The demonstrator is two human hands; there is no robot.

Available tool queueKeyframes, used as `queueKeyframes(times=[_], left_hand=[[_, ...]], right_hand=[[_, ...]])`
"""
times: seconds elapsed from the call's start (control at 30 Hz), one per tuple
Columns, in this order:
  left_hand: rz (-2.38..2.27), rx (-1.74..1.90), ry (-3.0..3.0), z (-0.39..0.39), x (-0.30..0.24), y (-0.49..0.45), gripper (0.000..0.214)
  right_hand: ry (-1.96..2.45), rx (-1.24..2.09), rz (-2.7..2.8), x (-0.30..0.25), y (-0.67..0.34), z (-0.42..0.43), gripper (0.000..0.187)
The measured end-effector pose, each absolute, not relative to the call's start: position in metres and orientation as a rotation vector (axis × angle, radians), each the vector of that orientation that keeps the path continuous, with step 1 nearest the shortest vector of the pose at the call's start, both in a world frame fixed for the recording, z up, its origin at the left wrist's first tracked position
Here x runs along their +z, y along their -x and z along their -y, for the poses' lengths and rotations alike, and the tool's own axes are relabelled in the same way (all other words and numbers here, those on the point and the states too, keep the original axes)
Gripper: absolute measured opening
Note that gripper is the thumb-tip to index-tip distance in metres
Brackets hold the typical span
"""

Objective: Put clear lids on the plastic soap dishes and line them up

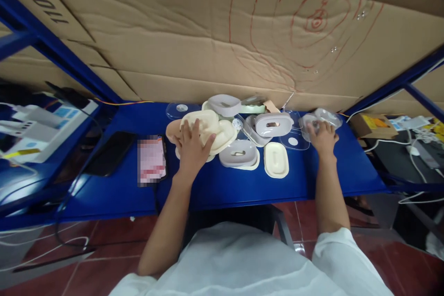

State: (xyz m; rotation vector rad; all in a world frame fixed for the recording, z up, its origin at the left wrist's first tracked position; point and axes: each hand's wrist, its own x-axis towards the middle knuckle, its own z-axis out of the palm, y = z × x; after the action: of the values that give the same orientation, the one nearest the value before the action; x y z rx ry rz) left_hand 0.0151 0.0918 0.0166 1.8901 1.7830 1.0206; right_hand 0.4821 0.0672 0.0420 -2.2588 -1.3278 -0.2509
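Fingers (186, 130) of the left hand (190, 155) were spread wide, the thumb well apart from the rest, over the cream pieces (204, 116) heaped left of the table's (243, 189) middle. Watching from afar, I saw them touching the heap from above rather than wrapped round any one piece. I had the right hand (324, 139) toward the back right corner of the table, bent over the clear covers (326, 118); I could not tell whether it gripped one or merely rested there.

A peach piece (171, 130) showed beside the left hand, at the heap's edge toward the table's left end. Between the hands I made out grey oval pieces (287, 122), one of them close to the back edge. A rounded cream plate (276, 160) lay nearer the front edge. Left of the left hand I had a lit phone (151, 159), its screen blurred, and beyond it a dark flat device (109, 152). Cardboard (166, 55) rose behind the back edge.
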Motion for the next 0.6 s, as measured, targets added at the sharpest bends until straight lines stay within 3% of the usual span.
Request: queueKeyframes(times=[0.13,0.27,0.37,0.43,0.5,0.6], left_hand=[[-1.685,1.270,-1.878,-0.090,0.024,-0.010,0.071],[-1.544,1.490,-1.911,-0.064,0.048,-0.019,0.052],[-1.296,1.444,-1.767,-0.032,0.065,-0.046,0.043],[-1.027,1.339,-1.596,-0.017,0.069,-0.069,0.060],[-0.791,1.201,-1.441,-0.011,0.067,-0.091,0.091],[-0.662,1.180,-1.265,-0.016,0.055,-0.113,0.100]], right_hand=[[2.282,-0.112,1.183,0.020,-0.503,-0.046,0.087],[2.016,-0.103,1.008,0.018,-0.490,-0.027,0.078],[1.793,-0.123,1.040,0.029,-0.449,-0.012,0.075],[1.552,-0.157,1.206,0.040,-0.406,-0.002,0.074],[1.348,-0.150,1.493,0.049,-0.360,0.007,0.073],[1.133,0.049,1.850,0.057,-0.306,0.008,0.073]])
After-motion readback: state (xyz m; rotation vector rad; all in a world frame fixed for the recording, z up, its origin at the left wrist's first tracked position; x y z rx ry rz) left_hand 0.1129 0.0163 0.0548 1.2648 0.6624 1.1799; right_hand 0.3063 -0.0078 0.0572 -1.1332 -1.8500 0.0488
